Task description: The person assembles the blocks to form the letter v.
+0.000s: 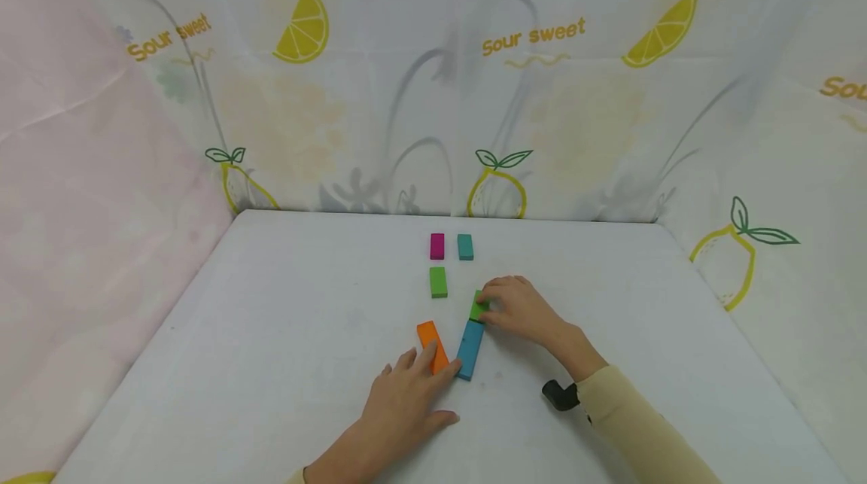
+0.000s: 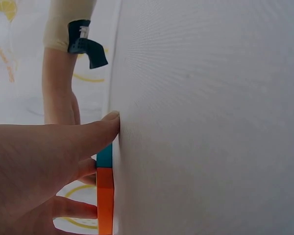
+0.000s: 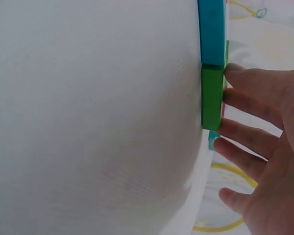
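Observation:
My left hand (image 1: 400, 405) lies low over the table, its fingers extended. One fingertip rests on the orange block (image 1: 428, 335), and another touches the near end of the long blue block (image 1: 470, 348). The left thumb (image 2: 105, 128) is spread apart from both. At the blue block's far end, a green block (image 3: 212, 98) lies end to end with it. My right hand (image 1: 524, 311) touches the top of this green block with fingertips and thumb; its side face shows uncovered in the right wrist view. The orange and blue blocks slant toward each other at their near ends.
Farther back lie a second green block (image 1: 438, 282), a magenta block (image 1: 437, 246) and a teal block (image 1: 465, 247). A patterned cloth (image 1: 393, 92) hangs behind the white table (image 1: 284, 303). A black device (image 1: 561, 395) sits at the right wrist.

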Motion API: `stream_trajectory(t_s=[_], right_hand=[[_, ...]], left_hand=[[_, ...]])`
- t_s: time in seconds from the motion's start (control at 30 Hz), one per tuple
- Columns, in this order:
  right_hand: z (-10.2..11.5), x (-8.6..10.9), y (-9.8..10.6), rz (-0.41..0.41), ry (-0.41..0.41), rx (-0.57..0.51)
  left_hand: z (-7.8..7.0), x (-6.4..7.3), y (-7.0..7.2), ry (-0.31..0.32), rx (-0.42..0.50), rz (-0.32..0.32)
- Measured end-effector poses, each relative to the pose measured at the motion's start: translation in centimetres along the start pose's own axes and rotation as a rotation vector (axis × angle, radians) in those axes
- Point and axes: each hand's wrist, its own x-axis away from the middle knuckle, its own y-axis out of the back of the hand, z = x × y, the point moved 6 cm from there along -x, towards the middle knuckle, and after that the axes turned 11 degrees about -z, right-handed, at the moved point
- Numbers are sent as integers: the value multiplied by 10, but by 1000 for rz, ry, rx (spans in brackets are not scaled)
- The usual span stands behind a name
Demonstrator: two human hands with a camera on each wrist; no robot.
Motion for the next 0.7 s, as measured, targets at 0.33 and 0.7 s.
stream_trajectory(t_s=[0.33,0.7], right_hand=[[1,1,0,-18,8,-17],[1,3,-2,-19,-1,-25]], left_hand=[[0,0,0,-1,-4,-7],[-1,-1,0,-6,-8,-10]])
